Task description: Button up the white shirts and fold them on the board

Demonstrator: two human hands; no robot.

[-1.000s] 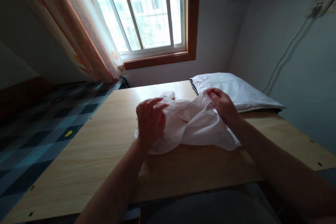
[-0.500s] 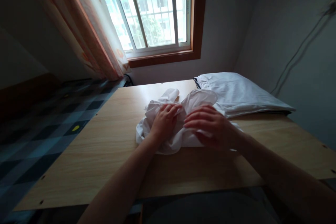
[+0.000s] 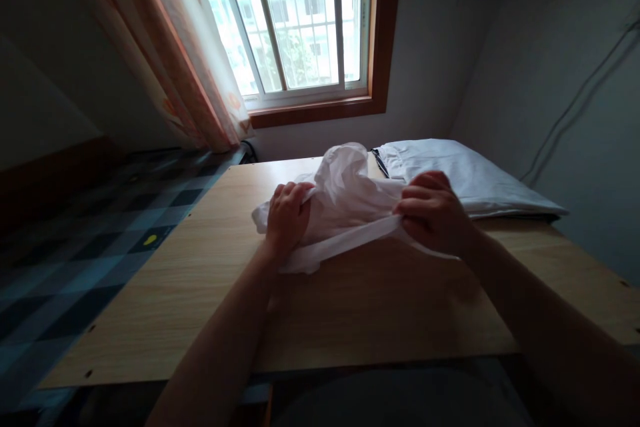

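Note:
A crumpled white cloth garment is bunched up at the middle of the wooden board. My left hand grips its left part, fingers curled over the fabric. My right hand is closed on the right side and holds it slightly raised. Between the hands a flat white band runs along the near edge of the fabric, and a thin strip hangs below my right hand. The exact kind of garment cannot be made out.
Folded white clothing lies at the board's far right, with a dark layer beneath. A checkered bedspread stretches along the left. Behind the board are a window and an orange-patterned curtain. A cable hangs on the right wall.
My hands have moved apart, the right one outward and closing on the fabric. The bunched garment is now spread wider and lifted, with its near band stretched between the hands.

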